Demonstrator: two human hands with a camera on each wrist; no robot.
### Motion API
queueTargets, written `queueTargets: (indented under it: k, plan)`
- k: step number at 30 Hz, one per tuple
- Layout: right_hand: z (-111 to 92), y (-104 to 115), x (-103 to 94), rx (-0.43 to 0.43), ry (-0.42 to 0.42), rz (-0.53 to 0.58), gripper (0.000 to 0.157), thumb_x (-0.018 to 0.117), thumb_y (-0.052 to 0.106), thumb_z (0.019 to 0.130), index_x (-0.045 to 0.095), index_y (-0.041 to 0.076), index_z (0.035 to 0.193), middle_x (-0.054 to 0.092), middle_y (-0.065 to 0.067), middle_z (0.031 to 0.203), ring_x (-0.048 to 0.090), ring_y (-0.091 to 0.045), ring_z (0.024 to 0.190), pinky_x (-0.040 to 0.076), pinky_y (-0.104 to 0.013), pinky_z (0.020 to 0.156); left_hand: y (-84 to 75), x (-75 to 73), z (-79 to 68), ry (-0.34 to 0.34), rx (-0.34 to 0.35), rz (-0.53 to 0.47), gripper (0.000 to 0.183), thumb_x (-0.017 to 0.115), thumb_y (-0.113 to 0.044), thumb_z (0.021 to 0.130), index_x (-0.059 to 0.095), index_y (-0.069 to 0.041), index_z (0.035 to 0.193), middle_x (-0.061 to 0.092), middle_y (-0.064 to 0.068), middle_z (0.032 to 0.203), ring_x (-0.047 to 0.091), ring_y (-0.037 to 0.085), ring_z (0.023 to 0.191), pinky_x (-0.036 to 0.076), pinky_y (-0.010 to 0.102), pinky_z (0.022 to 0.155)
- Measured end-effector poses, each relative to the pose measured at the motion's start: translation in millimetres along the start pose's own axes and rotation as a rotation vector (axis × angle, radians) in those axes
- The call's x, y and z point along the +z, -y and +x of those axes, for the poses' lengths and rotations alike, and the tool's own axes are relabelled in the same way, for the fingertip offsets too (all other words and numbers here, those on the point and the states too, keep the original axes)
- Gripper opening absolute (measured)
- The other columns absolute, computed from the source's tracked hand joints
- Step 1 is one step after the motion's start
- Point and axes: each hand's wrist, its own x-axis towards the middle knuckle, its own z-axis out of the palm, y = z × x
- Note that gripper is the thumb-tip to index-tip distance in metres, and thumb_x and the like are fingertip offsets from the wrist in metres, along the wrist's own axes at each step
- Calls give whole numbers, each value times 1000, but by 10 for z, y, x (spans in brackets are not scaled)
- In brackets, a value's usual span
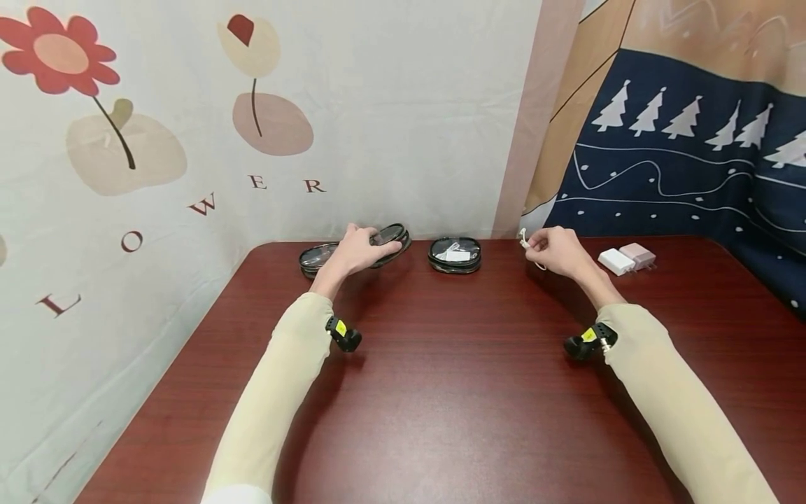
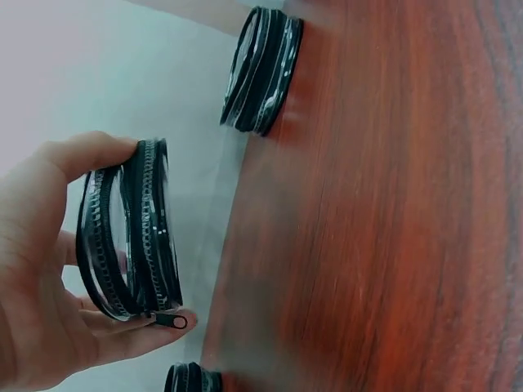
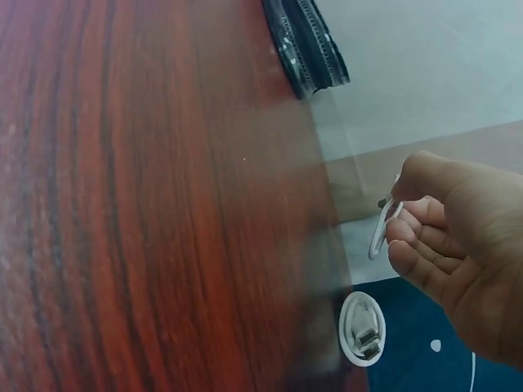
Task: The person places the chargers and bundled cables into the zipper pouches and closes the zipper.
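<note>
My left hand [image 1: 357,250] grips a small round clear zip pouch [image 1: 389,236] with black trim, lifted and tilted above the far edge of the table. Its zipper pull hangs by the fingers in the left wrist view, where the thumb lies on the top edge of the pouch. At the far right, my right hand [image 1: 559,250] pinches a thin white charging cable [image 1: 523,236] between thumb and fingers. Below that hand in the right wrist view lies a second white cable [image 3: 362,331], coiled, its connectors inside the loop.
A similar pouch [image 1: 315,259] sits left of the left hand. Another pouch [image 1: 455,255], with white items inside, stands between the hands. Right of the right hand are a white charger [image 1: 616,261] and a pinkish charger [image 1: 639,255]. A printed cloth [image 1: 403,140] hangs behind the table [image 1: 453,392].
</note>
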Motion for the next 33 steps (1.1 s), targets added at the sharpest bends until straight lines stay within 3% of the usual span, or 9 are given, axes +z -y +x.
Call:
queueTargets:
  k: [8, 18, 28, 33]
  plan:
    - [-77, 106, -108, 9, -51, 52, 18, 66, 10, 87, 70, -5, 97, 70, -15, 86, 62, -24, 78, 45, -18, 66, -88, 18, -67, 13, 36, -95, 73, 54, -48, 96, 41, 0, 149, 34, 23, 138, 61, 30, 99, 58, 40, 83]
    - [-144, 223, -161, -40, -92, 87, 17, 66, 10, 89, 70, -4, 99, 69, -15, 86, 61, -25, 80, 43, -16, 67, -257, 36, -133, -54, 106, -28, 65, 59, -51, 95, 54, 1, 133, 54, 20, 126, 50, 32, 116, 48, 46, 97]
    - [-253, 429, -211, -101, -124, 130, 16, 66, 9, 94, 69, -4, 103, 68, -16, 87, 59, -26, 79, 44, -13, 64, -469, 117, -302, -83, 59, -66, 78, 62, -58, 91, 47, -3, 143, 45, 19, 134, 52, 35, 117, 46, 50, 99]
    - [-303, 503, -233, -141, -161, 137, 14, 66, 8, 94, 70, -3, 102, 69, -15, 86, 61, -25, 77, 43, -8, 64, -560, 140, -395, -101, 66, -94, 76, 63, -61, 88, 51, -5, 139, 47, 17, 128, 55, 36, 109, 48, 47, 96]
